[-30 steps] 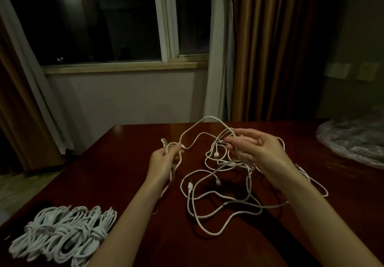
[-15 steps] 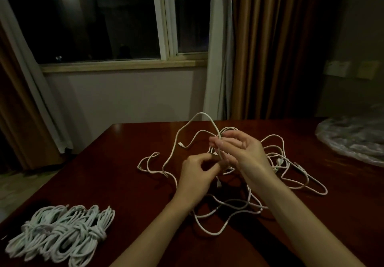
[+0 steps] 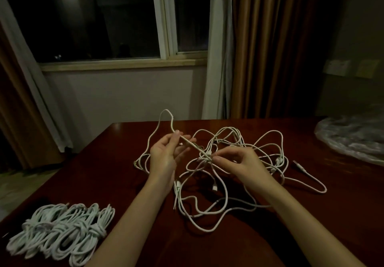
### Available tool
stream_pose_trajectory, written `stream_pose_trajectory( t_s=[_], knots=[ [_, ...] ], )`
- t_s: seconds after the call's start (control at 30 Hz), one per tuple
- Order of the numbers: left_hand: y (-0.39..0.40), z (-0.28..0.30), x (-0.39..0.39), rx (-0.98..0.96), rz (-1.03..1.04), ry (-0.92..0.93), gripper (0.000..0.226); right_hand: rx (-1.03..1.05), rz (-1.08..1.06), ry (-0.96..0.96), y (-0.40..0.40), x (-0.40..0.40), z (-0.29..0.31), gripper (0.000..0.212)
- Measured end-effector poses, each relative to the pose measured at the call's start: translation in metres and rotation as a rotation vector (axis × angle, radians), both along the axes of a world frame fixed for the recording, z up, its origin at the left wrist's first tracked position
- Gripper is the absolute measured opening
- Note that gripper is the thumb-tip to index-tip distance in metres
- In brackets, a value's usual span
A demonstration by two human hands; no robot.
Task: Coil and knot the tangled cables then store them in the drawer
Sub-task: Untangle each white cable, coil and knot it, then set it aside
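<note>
Dim and brown, the room shows a dark window [image 3: 99,17] with a pale sill, tan curtains [image 3: 270,48] to the right and wall plates [image 3: 337,67] beyond them — no writing or brand can be read anywhere. Below lies a glossy dark red table [image 3: 104,173]. On its middle sprawls a heap of tangled white cables [image 3: 218,183], plugs showing here and there. The left hand [image 3: 166,154] is raised, fingers loosely spread, with one strand held between thumb and fingers and looping up above it. The right hand [image 3: 243,162] pinches the same strand at a knot of crossings. Coiled, knotted cables [image 3: 62,231] lie bundled at the near left corner — crumpled clear plastic [image 3: 353,140] at far right.
</note>
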State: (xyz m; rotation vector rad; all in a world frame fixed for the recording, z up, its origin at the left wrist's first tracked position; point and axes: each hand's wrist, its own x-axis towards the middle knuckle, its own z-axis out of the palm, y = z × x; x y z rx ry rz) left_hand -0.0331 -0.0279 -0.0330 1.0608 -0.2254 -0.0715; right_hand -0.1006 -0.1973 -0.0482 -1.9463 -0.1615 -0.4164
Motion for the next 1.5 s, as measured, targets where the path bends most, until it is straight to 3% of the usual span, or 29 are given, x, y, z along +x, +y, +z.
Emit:
stream_pose_trajectory(
  t_s=[0.13,0.27,0.37,0.5,0.63,0.77,0.83,0.9,0.93,1.0,1.07,1.17,1.3,1.4,1.5],
  knots=[
    [0.007,0.005,0.004,-0.210,-0.061,0.150,0.015,-0.125,-0.099,0.007,-0.004,0.004,-0.005,0.008],
    [0.011,0.007,0.008,-0.188,-0.053,0.183,0.020,-0.114,-0.200,-0.018,-0.006,0.005,-0.005,0.019],
    [0.009,0.004,0.006,-0.206,-0.096,0.195,0.017,-0.041,-0.068,-0.049,0.004,-0.002,0.007,0.016],
    [0.006,-0.001,0.005,-0.230,-0.150,0.200,0.014,-0.095,0.155,0.117,0.026,-0.008,0.010,0.030],
    [0.007,-0.004,0.007,-0.111,-0.120,0.135,0.015,-0.122,0.076,0.025,0.025,-0.004,0.004,0.012],
    [0.016,-0.008,0.011,0.397,0.148,-0.079,0.028,0.029,-0.081,0.007,0.009,-0.003,0.004,0.009],
    [0.017,-0.011,0.010,0.551,0.341,-0.311,0.031,0.116,-0.107,-0.005,0.007,-0.004,0.006,0.008],
    [0.013,-0.009,0.004,0.622,0.446,-0.636,0.014,0.159,-0.124,-0.029,0.008,-0.004,0.008,0.004],
    [0.008,-0.009,0.000,0.677,0.428,-0.781,0.009,0.172,-0.130,-0.044,0.009,-0.004,0.009,0.003],
    [-0.002,-0.015,-0.004,0.816,0.280,-0.946,0.042,0.178,-0.124,-0.073,0.012,-0.005,0.012,0.003],
    [-0.008,-0.022,-0.007,0.938,0.146,-0.977,0.060,0.162,-0.089,-0.097,0.013,-0.008,0.015,0.003],
    [-0.009,-0.032,-0.006,0.996,0.118,-0.983,0.063,0.134,-0.019,-0.103,0.017,-0.011,0.017,0.006],
    [-0.010,-0.027,-0.007,0.847,0.046,-0.888,0.032,0.039,-0.057,-0.172,0.024,-0.009,0.015,0.017],
    [-0.010,-0.012,-0.011,0.424,-0.076,-0.467,0.023,0.166,-0.137,-0.166,0.020,-0.004,0.012,0.020],
    [-0.001,0.001,-0.004,-0.100,-0.377,-0.034,0.021,0.180,-0.104,-0.078,0.015,-0.001,0.009,0.021]
  ],
)
